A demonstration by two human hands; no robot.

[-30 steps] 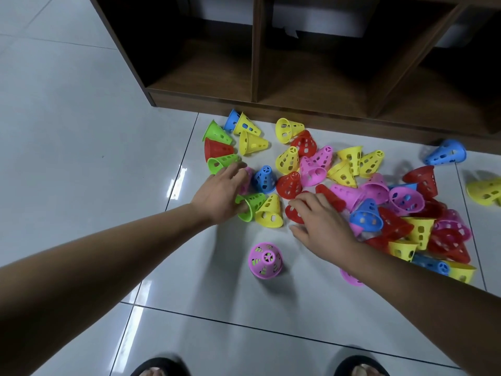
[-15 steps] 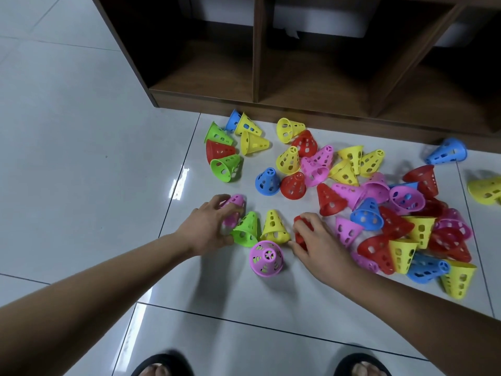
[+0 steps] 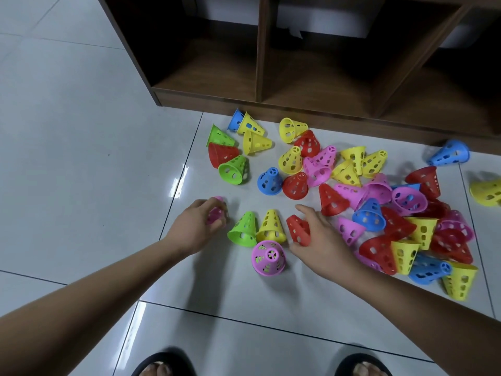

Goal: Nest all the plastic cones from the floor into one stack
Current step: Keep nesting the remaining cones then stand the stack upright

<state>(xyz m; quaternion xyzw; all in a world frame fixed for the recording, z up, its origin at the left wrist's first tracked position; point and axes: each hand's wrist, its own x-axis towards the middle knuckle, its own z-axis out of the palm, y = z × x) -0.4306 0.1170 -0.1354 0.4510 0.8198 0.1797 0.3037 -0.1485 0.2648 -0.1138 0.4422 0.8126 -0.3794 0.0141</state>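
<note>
Several perforated plastic cones in yellow, red, pink, blue and green lie scattered on the white tiled floor. My left hand grips a pink cone, mostly hidden behind my fingers. My right hand holds a red cone between thumb and fingers. Between my hands stand a green cone and a yellow cone. A pink cone stands upright just in front of them. The thickest pile of cones lies to the right of my right hand.
A dark wooden shelf unit with open compartments stands on the floor right behind the cones. A lone blue cone and a yellow cone lie far right. My feet in dark sandals show at the bottom edge.
Both hands drew back toward me from the pile. The left one now holds a pink cone, the right one a red cone. Green and yellow cones ended up standing between them.
</note>
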